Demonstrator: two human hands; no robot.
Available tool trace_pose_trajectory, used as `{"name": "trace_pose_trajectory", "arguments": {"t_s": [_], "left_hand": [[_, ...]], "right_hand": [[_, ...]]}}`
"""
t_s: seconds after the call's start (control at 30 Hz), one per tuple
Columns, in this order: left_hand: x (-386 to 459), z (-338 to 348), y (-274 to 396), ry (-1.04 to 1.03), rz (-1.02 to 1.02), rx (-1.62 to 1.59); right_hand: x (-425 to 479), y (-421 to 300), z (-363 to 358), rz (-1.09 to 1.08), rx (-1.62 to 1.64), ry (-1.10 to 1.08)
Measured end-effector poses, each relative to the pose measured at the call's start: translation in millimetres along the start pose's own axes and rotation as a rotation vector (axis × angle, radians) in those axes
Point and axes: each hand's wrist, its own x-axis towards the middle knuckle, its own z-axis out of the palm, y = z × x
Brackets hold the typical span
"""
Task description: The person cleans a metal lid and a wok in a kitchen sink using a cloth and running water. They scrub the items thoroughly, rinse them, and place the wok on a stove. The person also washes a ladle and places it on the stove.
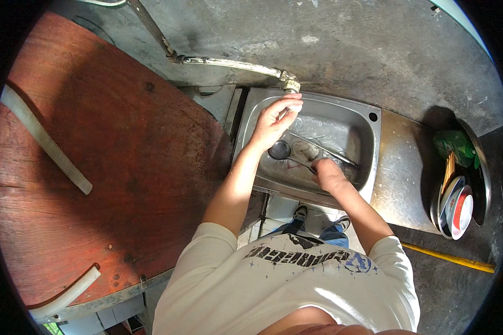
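Observation:
A stainless steel sink (pixel 353 125) lies before me, with some water in its bottom. My left hand (pixel 277 118) is at the tap (pixel 292 86), its fingers curled around the white lower part. Low in the basin, my right hand (pixel 329 172) grips the handle of a ladle (pixel 279 150), whose dark round bowl points left. Another long metal utensil (pixel 335 153) lies slantwise across the basin. Between the two is a pale, rounded thing (pixel 305 149) that I cannot make out clearly.
Left of the sink stands a reddish wooden board (pixel 151 167) bearing a pale ridged strip (pixel 50 142). On the steel drainboard (pixel 402 167) at right, stacked bowls (pixel 461 211), chopsticks (pixel 448 171) and a green package (pixel 455 146) stand near a large metal pan (pixel 478 167). A pipe (pixel 234 63) runs along the wall.

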Motion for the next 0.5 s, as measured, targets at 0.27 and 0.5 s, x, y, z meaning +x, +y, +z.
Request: {"name": "trace_pose_trajectory", "arguments": {"t_s": [0.27, 0.5], "left_hand": [[-9, 8, 10, -0.033, 0.023, -0.031], [-5, 18, 21, -0.099, 0.036, -0.018]], "right_hand": [[6, 4, -11, 0.288, 1.268, -0.265], [18, 9, -6, 0.324, 1.517, -0.316]]}}
